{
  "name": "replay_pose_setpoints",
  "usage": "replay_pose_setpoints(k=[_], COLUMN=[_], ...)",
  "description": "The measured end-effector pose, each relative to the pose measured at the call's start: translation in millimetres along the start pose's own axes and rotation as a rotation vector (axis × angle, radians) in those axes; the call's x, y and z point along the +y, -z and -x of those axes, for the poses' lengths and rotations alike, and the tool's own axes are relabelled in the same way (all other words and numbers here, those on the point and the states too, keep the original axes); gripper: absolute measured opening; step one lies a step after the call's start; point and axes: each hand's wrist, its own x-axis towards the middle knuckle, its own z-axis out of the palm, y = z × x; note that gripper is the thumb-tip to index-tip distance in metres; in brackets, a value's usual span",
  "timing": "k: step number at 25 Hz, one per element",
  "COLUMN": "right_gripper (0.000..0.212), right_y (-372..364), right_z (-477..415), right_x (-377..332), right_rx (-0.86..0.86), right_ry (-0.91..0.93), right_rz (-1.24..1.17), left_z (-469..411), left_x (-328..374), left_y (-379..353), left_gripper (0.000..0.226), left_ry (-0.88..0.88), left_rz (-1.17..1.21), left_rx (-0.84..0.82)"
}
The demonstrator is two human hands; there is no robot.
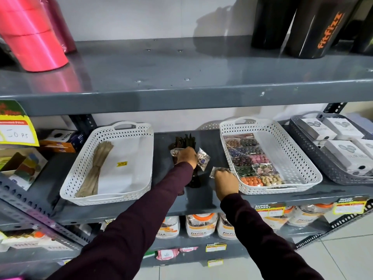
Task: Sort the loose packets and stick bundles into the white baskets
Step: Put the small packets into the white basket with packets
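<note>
Maroon sleeves outstretched; left hand (187,156) grip clenched on dark sticks (182,140), right hand (226,181) pinching clear packet (216,171).

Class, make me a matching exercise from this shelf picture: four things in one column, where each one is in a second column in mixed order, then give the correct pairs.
Things
1. tan stick bundle
2. bead packets
3. dark stick bundle
4. white boxes

Places
A. in the grey basket
B. loose on the shelf between the white baskets
C. in the left white basket
D. in the right white basket

Pairs: 1-C, 2-D, 3-B, 4-A
</note>
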Motion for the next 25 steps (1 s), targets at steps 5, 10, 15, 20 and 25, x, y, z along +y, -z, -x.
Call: replay_pose_setpoints(k=[5,10,15,20,25], right_gripper=[0.027,0.026,0.024,0.025,0.023], right_y=[11.8,31.9,27.9,26.3,22.3], right_z=[-3.5,-27.8,-38.0,-37.3,-33.4], right_x=[-2.6,-16.1,-22.4,-18.2,-10.4], right_rx=[-0.048,-0.009,0.034,0.017,-0.054], right_ry=[-0.004,-0.037,-0.046,-0.043,-0.042], right_rz=[0.004,-0.063,-0.110,-0.132,-0.143], left_z=[-5.6,-12.4,-7.9,-7.2,2.7], left_x=[8.7,-34.3,-55.2,-48.1,-3.0], left_y=[-10.1,30.5,45.9,45.0,39.6], left_gripper=[0.021,0.024,0.030,0.022,0.020], left_ry=[-0.040,-0.176,-0.204,-0.243,-0.291], left_rz=[-0.139,-0.296,-0.320,-0.489,-0.531], left_rx=[0.002,0.129,-0.045,-0.027,0.151])
